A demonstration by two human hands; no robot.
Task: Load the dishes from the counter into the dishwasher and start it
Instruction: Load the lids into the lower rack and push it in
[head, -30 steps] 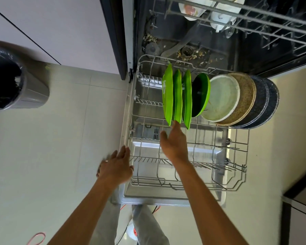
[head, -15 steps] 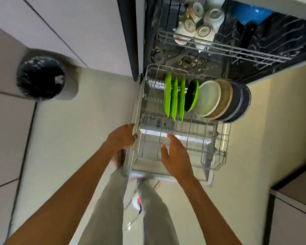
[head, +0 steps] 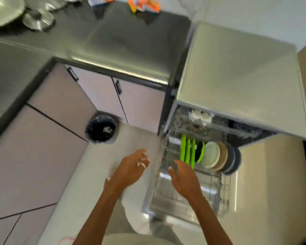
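The dishwasher's lower rack (head: 224, 190) is pulled out over the open door. Upright in it stand green plates (head: 187, 152), a white plate (head: 211, 154), a tan plate (head: 223, 155) and dark plates (head: 234, 159). White cups (head: 200, 116) sit in the upper rack. My left hand (head: 131, 167) hovers open over the floor, left of the rack, holding nothing. My right hand (head: 185, 179) is open above the rack's empty front part, just before the green plates. Steel dishes (head: 37, 20) lie on the far left of the dark counter (head: 113, 38).
A round black-lined bin (head: 102, 129) stands on the floor by the lilac cabinet doors (head: 99, 96). The dishwasher's grey top (head: 237, 80) fills the right. Orange packets (head: 143, 5) lie at the counter's back edge. My legs are below, near the door's front edge.
My head has risen, so the counter and dishwasher top have come into view. My left hand has let go of the rack's left edge and both hands have lifted away, open.
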